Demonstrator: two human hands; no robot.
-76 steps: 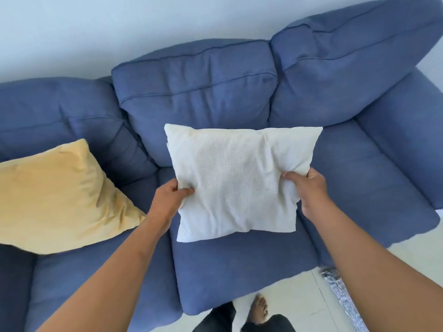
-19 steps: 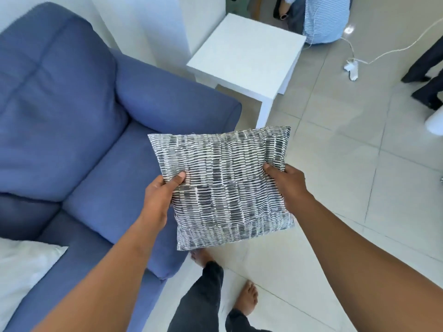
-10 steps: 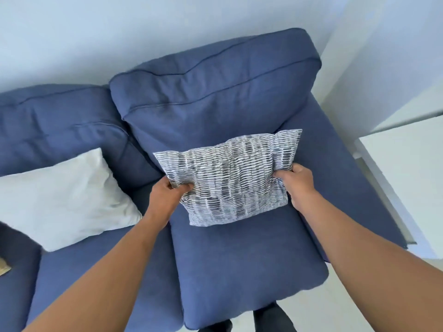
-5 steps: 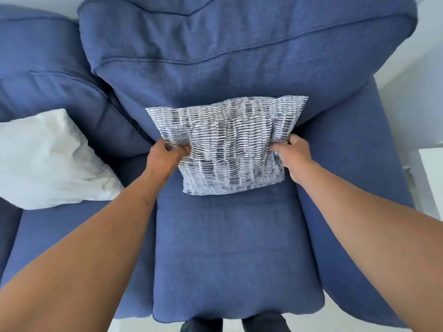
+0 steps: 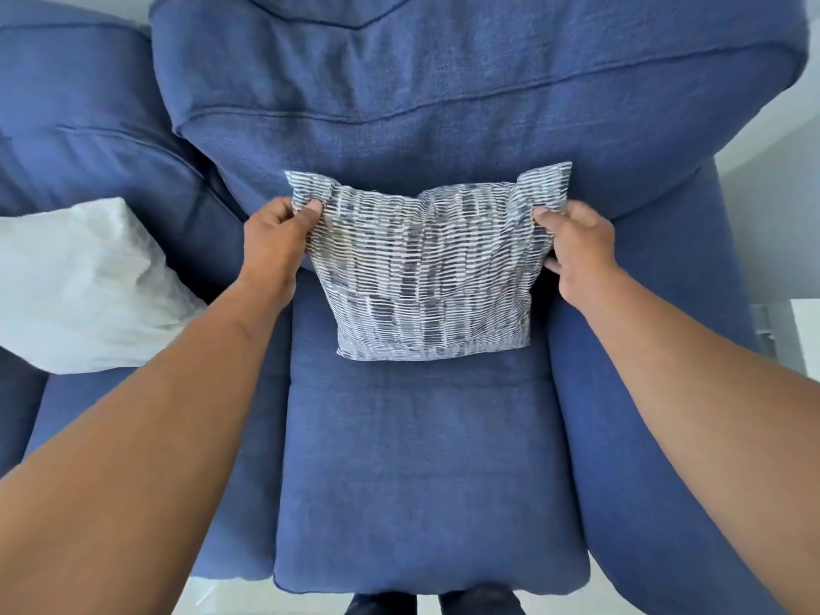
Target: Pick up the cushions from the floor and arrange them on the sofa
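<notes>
Striped cushion upright on the sofa seat, lower edge resting on the seat, back leaning against the backrest, right armrest just beside. Top edge sagging in the middle, both upper corners pulled up into peaks.

Left hand at the upper left corner: thumb laid across the front of the fabric, other fingers curled behind, corner pinched between them and poking up above the knuckles. Fingers together, clamped on cloth, not on the stuffing.

Right hand at the upper right corner, mirrored: thumb on the front face, remaining fingers wrapped round the side edge and behind, corner standing above the grip. Also clamped tight on fabric. Lower fingertip showing at the cushion's right edge, further down the side.

Bulk of the cushion hanging below and between both hands, its body filling the gap from one thumb to the other. Both forearms stretched forward from the near bottom corners of the view.

White cushion on the next seat to the left, propped against that backrest, well apart from the striped one and touched by neither hand, though close under the left forearm. Sliver of pale floor at the near edge, dark trouser legs just visible below the seat front. White furniture edge at far right, beyond the armrest.
</notes>
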